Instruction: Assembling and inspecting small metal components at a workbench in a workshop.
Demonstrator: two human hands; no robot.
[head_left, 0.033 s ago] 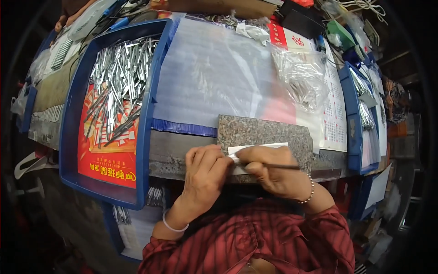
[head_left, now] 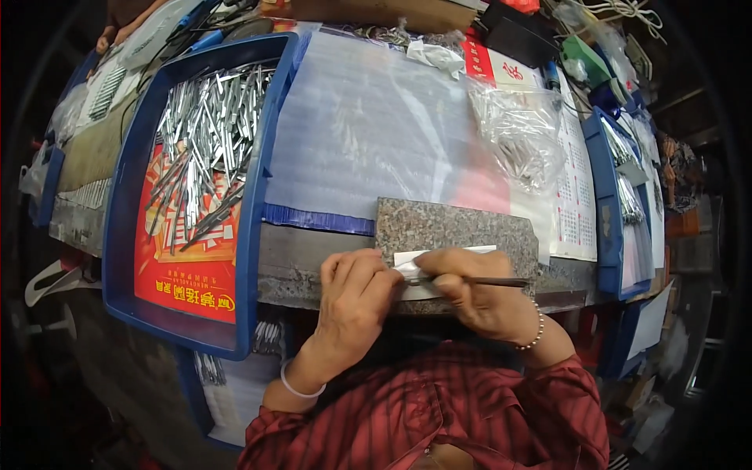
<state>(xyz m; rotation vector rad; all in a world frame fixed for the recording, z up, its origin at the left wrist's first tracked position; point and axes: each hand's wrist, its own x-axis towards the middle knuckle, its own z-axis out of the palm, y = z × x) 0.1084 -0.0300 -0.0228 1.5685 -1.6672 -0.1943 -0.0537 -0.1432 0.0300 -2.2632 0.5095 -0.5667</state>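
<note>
A speckled granite slab (head_left: pixel 453 221) lies at the near edge of the bench, with a piece of white paper (head_left: pixel 481 249) on it. My left hand (head_left: pixel 352 304) is closed at the slab's left end, its fingertips pinched by the paper. What it holds, if anything, is too small to make out. My right hand (head_left: pixel 482 301) grips a thin dark rod-like tool (head_left: pixel 501 281), which points leftward toward the left fingertips. The tool's tip is partly hidden by the fingers and the paper.
On the left stands a blue tray (head_left: pixel 252 258) with many slim silvery metal pieces (head_left: pixel 215 117) over a red printed sheet. Plastic film (head_left: pixel 368 117) covers the bench behind the slab. A clear bag of small parts (head_left: pixel 517 153) and another blue tray (head_left: pixel 607 196) are at right.
The dark tool in my right hand has turned a little and now shows more of its length to the right. My left hand stays almost in place.
</note>
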